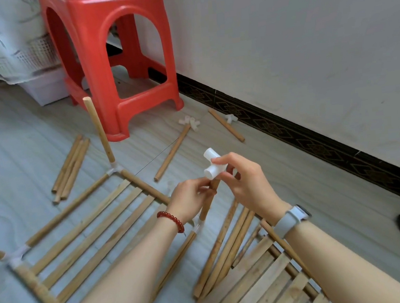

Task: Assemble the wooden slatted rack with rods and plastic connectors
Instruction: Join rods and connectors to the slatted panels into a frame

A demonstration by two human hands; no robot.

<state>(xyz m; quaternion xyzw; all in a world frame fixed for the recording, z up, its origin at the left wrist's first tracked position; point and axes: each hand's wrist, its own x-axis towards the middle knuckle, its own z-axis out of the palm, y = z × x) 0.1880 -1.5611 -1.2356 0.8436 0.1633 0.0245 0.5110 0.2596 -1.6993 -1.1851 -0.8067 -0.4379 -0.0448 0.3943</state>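
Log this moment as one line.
left hand grips upright rod | right hand holds white connector on its top

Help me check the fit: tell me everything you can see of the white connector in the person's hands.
The white connector is a smooth plastic-looking joint with short tubular sockets branching in different directions; two open ends face up-left and toward the camera. It sits atop an upright wooden rod, above the slatted frame. The right hand grips it from the right, fingers curled over its top. The left hand pinches the rod just below it. How deep it is seated cannot be told.
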